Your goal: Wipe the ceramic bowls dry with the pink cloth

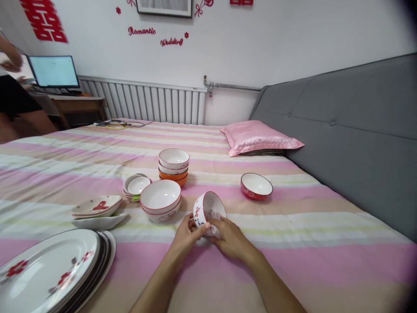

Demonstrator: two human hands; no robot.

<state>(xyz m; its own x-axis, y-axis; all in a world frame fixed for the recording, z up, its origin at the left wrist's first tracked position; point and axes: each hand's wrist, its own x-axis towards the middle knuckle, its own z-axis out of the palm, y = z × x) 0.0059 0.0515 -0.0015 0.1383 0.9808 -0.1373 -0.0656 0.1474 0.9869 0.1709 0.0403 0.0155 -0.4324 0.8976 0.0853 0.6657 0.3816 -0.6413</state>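
A white bowl (199, 209) with a red rim and a floral print is tilted between my two hands, just above or on the striped bedsheet. My left hand (189, 234) grips its left side, thumb near the rim. My right hand (231, 237) is closed over the lower right rim, fingers partly inside the bowl. To the left stand two nested white bowls (161, 200) with red rims. Behind them rises a stack of smaller bowls (174, 158), white above and orange (173, 176) below. A red bowl (256, 186) with a white inside sits apart on the right.
Large plates (48, 261) are piled at the lower left, near leaf-shaped dishes (97, 205) and small round dishes (138, 185). A pink pillow (257, 137) lies by the grey headboard (352, 130). Cables (120, 124) lie at the far edge; a person (16, 95) stands far left.
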